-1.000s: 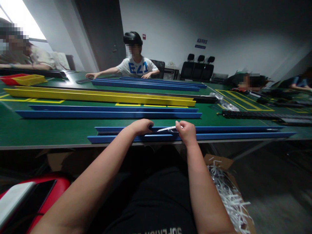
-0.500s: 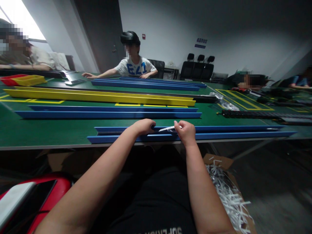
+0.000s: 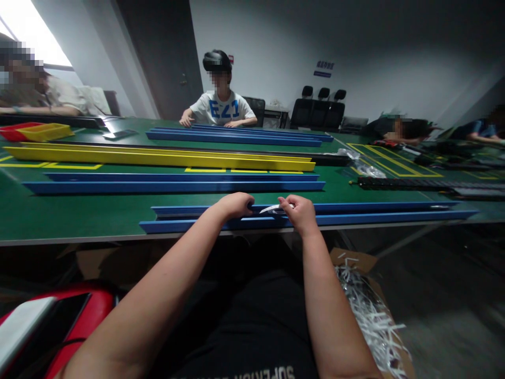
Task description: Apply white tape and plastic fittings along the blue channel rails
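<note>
Along the near edge of the table lies a long blue channel (image 3: 363, 218) with two raised walls, and both my hands are over its middle. My right hand (image 3: 302, 215) is closed in a pinch, thumb up, on a thin white strip (image 3: 270, 209). The strip bends out to the left and its free end points at my other hand. My left hand (image 3: 238, 205) is curled with the fingers down inside the channel. Its fingertips are mostly hidden, so what they grip cannot be made out.
Beyond lie another blue channel (image 3: 177, 186), a yellow channel (image 3: 158, 157) and more blue ones (image 3: 236, 138). A co-worker (image 3: 223, 105) sits opposite. Yellow and red trays (image 3: 49, 131) stand far left. A carton of white strips (image 3: 371, 316) is below right, a red stool (image 3: 94, 300) below left.
The co-worker opposite has drawn an outstretched arm back toward the body. My hands have hardly moved; the white strip bows slightly more. The view has shifted a little.
</note>
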Action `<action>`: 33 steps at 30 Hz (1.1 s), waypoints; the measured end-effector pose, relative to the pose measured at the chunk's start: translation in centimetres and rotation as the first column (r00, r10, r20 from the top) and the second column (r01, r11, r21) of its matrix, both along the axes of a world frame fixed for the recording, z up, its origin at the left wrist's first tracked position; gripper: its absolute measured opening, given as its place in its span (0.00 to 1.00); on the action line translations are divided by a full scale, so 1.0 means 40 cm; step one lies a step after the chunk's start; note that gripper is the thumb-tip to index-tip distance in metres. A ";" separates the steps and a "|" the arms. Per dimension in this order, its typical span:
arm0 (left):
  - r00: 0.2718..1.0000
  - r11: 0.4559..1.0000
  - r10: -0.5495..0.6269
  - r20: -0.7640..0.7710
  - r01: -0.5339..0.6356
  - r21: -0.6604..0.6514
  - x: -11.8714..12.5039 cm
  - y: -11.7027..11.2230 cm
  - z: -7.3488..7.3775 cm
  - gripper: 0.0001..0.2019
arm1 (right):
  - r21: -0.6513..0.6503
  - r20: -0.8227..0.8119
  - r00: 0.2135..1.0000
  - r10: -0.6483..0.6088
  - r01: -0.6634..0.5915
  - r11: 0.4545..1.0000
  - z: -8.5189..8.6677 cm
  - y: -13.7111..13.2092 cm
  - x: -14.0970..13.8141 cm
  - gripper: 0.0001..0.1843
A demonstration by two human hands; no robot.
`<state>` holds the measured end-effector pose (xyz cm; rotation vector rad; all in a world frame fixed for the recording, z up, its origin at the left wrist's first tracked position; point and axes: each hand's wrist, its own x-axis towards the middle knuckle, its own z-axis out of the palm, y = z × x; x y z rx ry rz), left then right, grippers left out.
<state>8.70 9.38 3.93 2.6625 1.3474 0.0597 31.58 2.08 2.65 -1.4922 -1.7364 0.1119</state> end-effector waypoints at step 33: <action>0.999 0.998 -0.040 -0.002 0.040 0.055 0.024 0.018 -0.017 0.11 | 0.093 -0.034 0.984 -0.177 0.180 0.979 -0.003 0.012 0.051 0.26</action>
